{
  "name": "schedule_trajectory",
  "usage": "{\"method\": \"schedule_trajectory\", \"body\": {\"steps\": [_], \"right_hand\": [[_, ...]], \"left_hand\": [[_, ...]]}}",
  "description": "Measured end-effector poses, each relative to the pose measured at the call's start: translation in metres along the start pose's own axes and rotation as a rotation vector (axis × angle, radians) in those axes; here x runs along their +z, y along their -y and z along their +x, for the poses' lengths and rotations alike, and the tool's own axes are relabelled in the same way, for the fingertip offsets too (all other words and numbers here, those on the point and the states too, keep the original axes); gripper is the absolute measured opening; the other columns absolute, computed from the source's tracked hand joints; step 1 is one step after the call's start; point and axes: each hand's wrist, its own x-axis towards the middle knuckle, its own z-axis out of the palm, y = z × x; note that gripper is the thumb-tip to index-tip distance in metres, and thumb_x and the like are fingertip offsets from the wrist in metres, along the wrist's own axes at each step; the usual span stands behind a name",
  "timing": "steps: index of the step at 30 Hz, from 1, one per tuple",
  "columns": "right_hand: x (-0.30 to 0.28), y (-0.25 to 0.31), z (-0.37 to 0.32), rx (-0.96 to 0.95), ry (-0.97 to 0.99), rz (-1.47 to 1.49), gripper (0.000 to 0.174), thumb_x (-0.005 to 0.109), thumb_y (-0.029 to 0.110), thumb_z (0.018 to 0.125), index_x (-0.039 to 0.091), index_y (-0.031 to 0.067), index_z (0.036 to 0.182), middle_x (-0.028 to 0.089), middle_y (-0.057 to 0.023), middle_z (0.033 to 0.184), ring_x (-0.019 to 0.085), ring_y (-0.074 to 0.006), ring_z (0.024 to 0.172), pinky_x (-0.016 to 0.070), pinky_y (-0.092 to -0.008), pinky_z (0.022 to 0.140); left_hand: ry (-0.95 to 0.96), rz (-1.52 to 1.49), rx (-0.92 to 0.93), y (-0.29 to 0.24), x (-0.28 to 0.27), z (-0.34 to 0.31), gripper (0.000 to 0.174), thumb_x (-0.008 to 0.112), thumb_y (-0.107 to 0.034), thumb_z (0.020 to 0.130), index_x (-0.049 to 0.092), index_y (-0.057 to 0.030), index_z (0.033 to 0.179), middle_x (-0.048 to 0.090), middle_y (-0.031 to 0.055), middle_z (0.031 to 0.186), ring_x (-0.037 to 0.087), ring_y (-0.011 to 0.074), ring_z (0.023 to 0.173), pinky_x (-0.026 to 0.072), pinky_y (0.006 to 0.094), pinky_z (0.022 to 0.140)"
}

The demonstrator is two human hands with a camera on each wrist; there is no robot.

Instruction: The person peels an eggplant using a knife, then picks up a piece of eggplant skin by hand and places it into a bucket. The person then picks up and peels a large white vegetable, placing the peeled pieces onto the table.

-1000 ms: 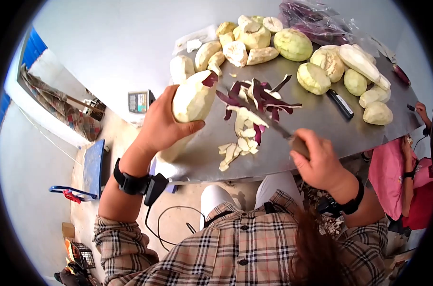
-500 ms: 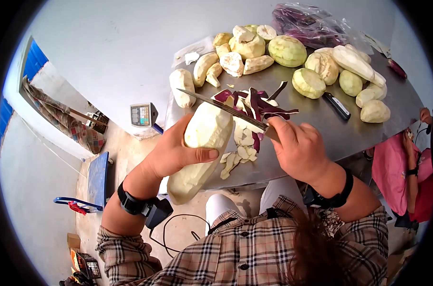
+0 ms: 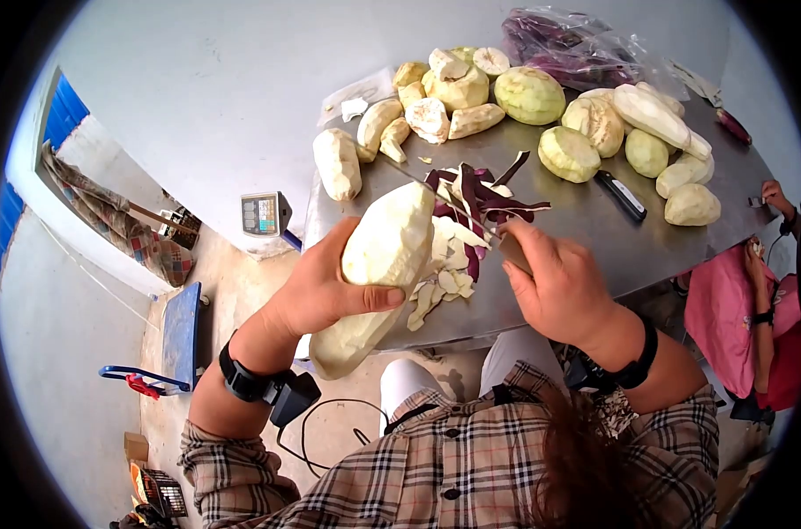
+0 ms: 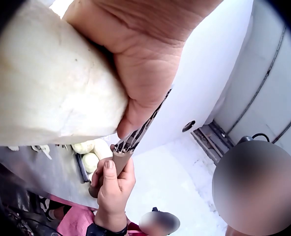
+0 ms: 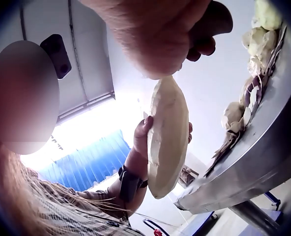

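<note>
Knife (image 3: 512, 252) has shifted right, by the peeled vegetable's (image 3: 388, 240) far tip. Left hand (image 3: 317, 286) grips the vegetable across the worktop's (image 3: 612, 264) near edge; right hand (image 3: 566, 284) clasps the knife.

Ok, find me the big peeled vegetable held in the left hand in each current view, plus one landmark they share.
Head: just left of centre, the peeled vegetable slants in the left hand.
Left wrist: the peeled vegetable fills the upper left, cut off by the frame.
Right wrist: the peeled vegetable is near-upright, right of centre.
Shared landmark: the grey metal table, lower left in left wrist, right side in right wrist.
</note>
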Motion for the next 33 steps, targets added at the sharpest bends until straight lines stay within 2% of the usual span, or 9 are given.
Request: {"method": "schedule_trajectory", "body": {"steps": [2,14,17,20,22,24,27,30,33], "right_hand": [[0.0,0.002,-0.002,0.029,0.071,0.009,0.042,0.067,0.005,0.081,0.05,0.0004,0.119,0.065,-0.0201,0.089,0.063,-0.0394,0.074,0.0498,-0.0454,0.065],[0.006,-0.003,-0.006,-0.033,0.049,-0.092,0.037,0.07,0.004,0.078,0.051,0.0007,0.11,0.065,-0.0152,0.083,0.063,-0.0357,0.068,0.0497,-0.0421,0.061],[0.013,-0.01,-0.012,0.066,0.129,-0.086,0.035,0.069,0.007,0.08,0.051,0.0015,0.109,0.065,-0.018,0.085,0.063,-0.0386,0.07,0.05,-0.0451,0.062],[0.02,-0.032,-0.024,0.313,0.401,-0.16,0.032,0.067,0.012,0.083,0.051,0.0027,0.109,0.065,-0.0209,0.086,0.063,-0.0423,0.074,0.0497,-0.0493,0.064],[0.017,-0.034,-0.022,0.329,0.408,-0.126,0.029,0.064,0.016,0.085,0.051,0.0033,0.108,0.065,-0.0212,0.081,0.062,-0.0435,0.074,0.0497,-0.0509,0.065],[0.016,-0.039,-0.02,0.303,0.377,-0.128,0.029,0.064,0.018,0.085,0.05,0.0032,0.106,0.064,-0.0187,0.074,0.063,-0.0412,0.07,0.0504,-0.0492,0.063],[0.011,-0.048,-0.017,0.359,0.328,-0.001,0.03,0.064,0.018,0.086,0.051,0.0032,0.108,0.064,-0.0196,0.075,0.062,-0.0437,0.073,0.0493,-0.0505,0.066],[-0.001,-0.062,-0.015,0.441,0.309,0.037,0.033,0.064,0.019,0.086,0.054,0.0029,0.112,0.066,-0.0206,0.084,0.062,-0.0435,0.079,0.049,-0.0497,0.069],[-0.009,-0.083,-0.023,0.344,0.212,-0.13,0.035,0.064,0.02,0.086,0.055,0.0023,0.115,0.065,-0.0221,0.095,0.062,-0.0427,0.084,0.0494,-0.0489,0.071]], "left_hand": [[-0.001,0.021,0.007,0.0,0.0,0.0,0.081,0.089,-0.031,0.067,0.047,0.0034,0.127,0.062,0.0102,0.111,0.057,0.0168,0.103,0.0468,0.031,0.091],[0.046,-0.027,0.006,0.001,0.001,-0.012,0.084,0.089,-0.023,0.066,0.045,0.0041,0.132,0.061,0.011,0.116,0.057,0.0175,0.107,0.0459,0.031,0.094],[0.055,-0.038,0.038,-0.005,-0.001,-0.018,0.085,0.089,-0.02,0.066,0.044,0.0046,0.134,0.061,0.0112,0.118,0.056,0.0181,0.11,0.0444,0.0313,0.096],[0.047,-0.15,0.109,-0.019,-0.004,-0.025,0.087,0.088,-0.017,0.065,0.042,0.0049,0.136,0.06,0.0111,0.12,0.055,0.0197,0.113,0.0419,0.0325,0.1],[0.041,-0.104,0.104,-0.023,-0.009,-0.021,0.089,0.088,-0.02,0.065,0.041,0.0047,0.136,0.059,0.0108,0.121,0.055,0.0196,0.114,0.0419,0.033,0.1],[-0.002,0.136,0.173,-0.016,-0.015,-0.018,0.089,0.089,-0.023,0.064,0.042,0.0039,0.136,0.06,0.0126,0.12,0.057,0.0213,0.112,0.0435,0.0336,0.098],[-0.114,0.418,0.222,-0.006,-0.023,-0.011,0.088,0.088,-0.027,0.064,0.043,0.0019,0.134,0.062,0.0161,0.117,0.06,0.0259,0.108,0.0462,0.035,0.094],[-0.282,0.661,0.233,0.009,-0.024,-0.001,0.083,0.087,-0.028,0.062,0.046,-0.003,0.13,0.062,0.0199,0.113,0.06,0.038,0.104,0.049,0.0408,0.089],[-0.343,0.821,0.143,0.032,-0.027,0.013,0.081,0.083,-0.035,0.064,0.046,-0.006,0.13,0.063,0.0181,0.111,0.059,0.0371,0.104,0.0485,0.0434,0.088]]}}
